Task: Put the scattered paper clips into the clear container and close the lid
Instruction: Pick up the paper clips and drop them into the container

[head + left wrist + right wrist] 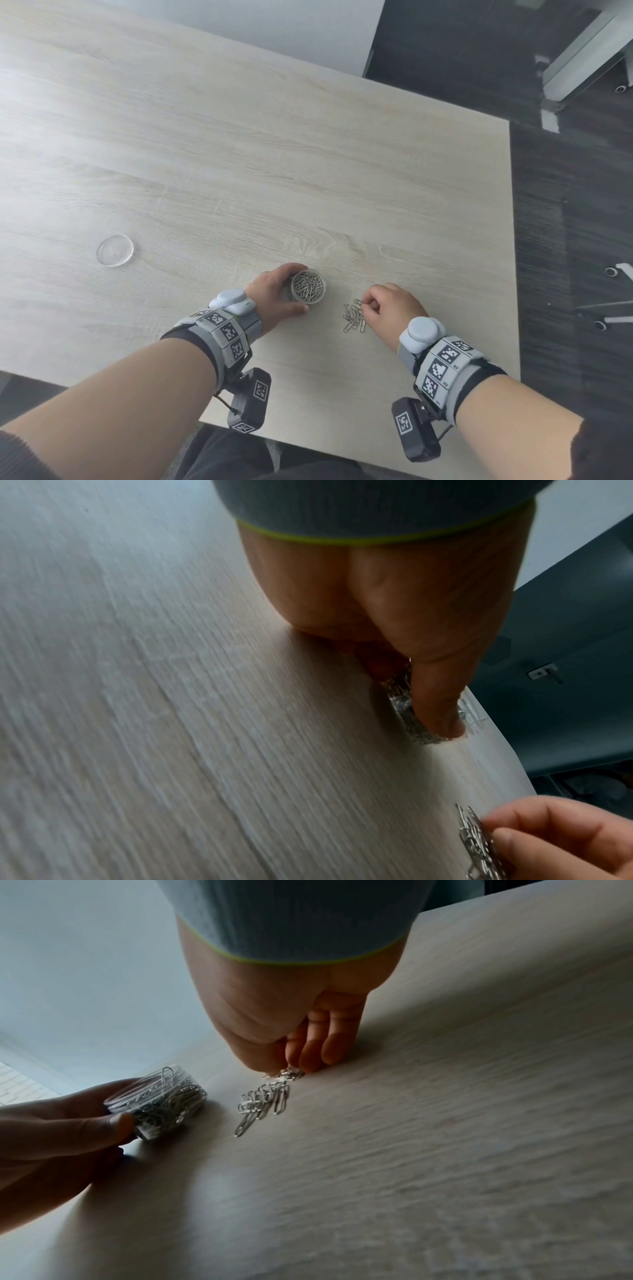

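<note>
While the left hand (274, 294) wraps its curled fingers and thumb round the clear container (308, 286), we see that little round tub standing upright on the pale wood worktop (239, 171), open at the top and already well filled with silver paper clips. In the right wrist view the thumb presses on the tub's near wall and one clip pokes up above the rim.

Just to the right, near the tub but apart from it, lies the loose pile of paper clips (354, 317). We cannot count them exactly; they overlap in a small heap, perhaps a dozen or so. The right hand (394, 306) sits right on the far end of that heap, fingers curled in, thumb and fingertips (310, 1058) pinching a few clips (289, 1074) at the top of the pile. How many are in the pinch we cannot tell. The other fingers are tucked down close to the worktop.

Well off to the left, beyond the left hand, rests the lid (115, 249), one clear round disc lying flat and alone on the wood.

So we count one container, one lid, one heap of loose clips and two hands, each wrist wearing a grey band with black-and-white marker squares.
</note>
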### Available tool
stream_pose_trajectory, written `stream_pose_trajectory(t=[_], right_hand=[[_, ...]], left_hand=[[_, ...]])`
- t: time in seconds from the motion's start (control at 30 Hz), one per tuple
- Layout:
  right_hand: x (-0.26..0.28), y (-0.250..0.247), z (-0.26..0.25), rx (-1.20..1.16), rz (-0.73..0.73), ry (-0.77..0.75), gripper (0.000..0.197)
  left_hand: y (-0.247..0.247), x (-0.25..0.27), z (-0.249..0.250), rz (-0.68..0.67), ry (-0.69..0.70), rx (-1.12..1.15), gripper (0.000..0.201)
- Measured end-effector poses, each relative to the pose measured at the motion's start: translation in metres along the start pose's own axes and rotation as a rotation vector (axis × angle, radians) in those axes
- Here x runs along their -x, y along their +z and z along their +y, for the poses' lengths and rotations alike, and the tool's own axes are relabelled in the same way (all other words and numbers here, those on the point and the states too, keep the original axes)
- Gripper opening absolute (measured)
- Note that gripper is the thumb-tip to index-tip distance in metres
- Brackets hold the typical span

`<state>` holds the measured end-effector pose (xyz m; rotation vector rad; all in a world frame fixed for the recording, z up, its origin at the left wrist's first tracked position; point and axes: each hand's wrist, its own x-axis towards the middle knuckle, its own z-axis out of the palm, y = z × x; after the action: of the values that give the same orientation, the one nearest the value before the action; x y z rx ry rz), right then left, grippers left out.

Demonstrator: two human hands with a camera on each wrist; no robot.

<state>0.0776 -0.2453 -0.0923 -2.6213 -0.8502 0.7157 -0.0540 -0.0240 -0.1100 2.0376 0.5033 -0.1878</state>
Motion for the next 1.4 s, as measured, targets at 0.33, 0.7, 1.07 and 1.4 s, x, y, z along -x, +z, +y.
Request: stream_pose_trajectory(t=[0.33, 0.7, 1.07, 1.4], right_hand=[[0.011, 0.01, 0.0, 0.141, -0.069, -0.203, 0.062], [0.001, 0.008, -0.013, 0.107, -0.063, -0.125, 0.018], [-0.012, -0.001, -0.023, 0.181, -0.127, -0.074, 0.014], [-0.019, -0.011, -0.034, -0.112, -0.027, 0.052, 0.009]], left_hand=[[0.0, 0.0, -0.004, -0.011, -0.01, -0.008, 0.071], [0.001, 0.0, -0.004, -0.011, -0.009, 0.015, 0.073], [0.001, -0.001, -0.008, -0.011, -0.018, 0.027, 0.072], [0.001, 0.0, -0.006, -0.006, -0.02, 0.01, 0.069]])
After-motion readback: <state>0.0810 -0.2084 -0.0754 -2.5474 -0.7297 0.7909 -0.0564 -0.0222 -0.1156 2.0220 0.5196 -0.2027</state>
